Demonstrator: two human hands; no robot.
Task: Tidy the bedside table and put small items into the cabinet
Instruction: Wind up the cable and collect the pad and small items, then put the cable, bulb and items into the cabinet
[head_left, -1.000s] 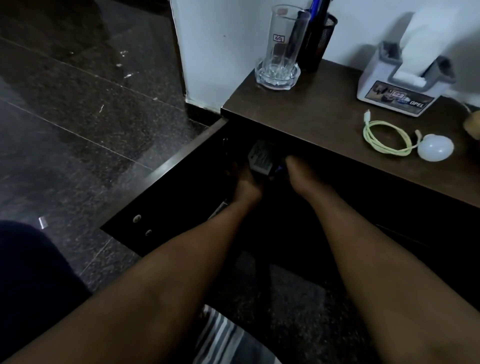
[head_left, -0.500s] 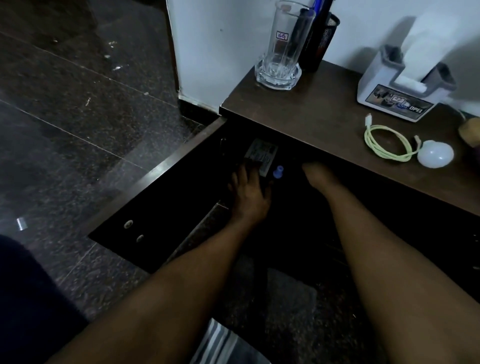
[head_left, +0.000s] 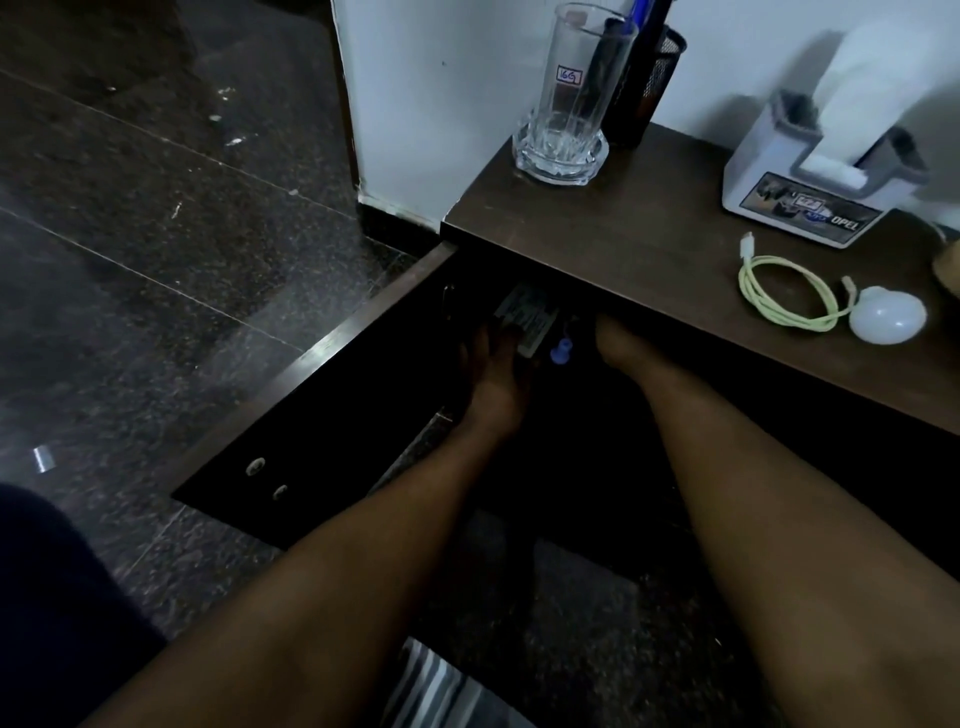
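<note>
Both my arms reach into the dark open cabinet under the bedside table (head_left: 623, 249). My left hand (head_left: 496, 374) lies low inside with fingers spread, its tips touching a small grey printed pack (head_left: 524, 317). A small blue cap (head_left: 561, 354) shows between my hands. My right hand (head_left: 621, 345) is further in; its fingers are hidden in the shadow under the tabletop. On top lie a coiled pale-green cable (head_left: 779, 291) and a white bulb (head_left: 891, 322).
The cabinet door (head_left: 322, 415) stands swung open to the left over the dark stone floor. At the back of the tabletop are a tall glass (head_left: 569, 104), a black mesh pen holder (head_left: 649, 78) and a white tissue box (head_left: 810, 192). A striped cloth (head_left: 431, 691) lies below.
My left hand has eased back from the grey pack and spread its fingers. My right hand has shifted right, and the blue cap has come into sight between them.
</note>
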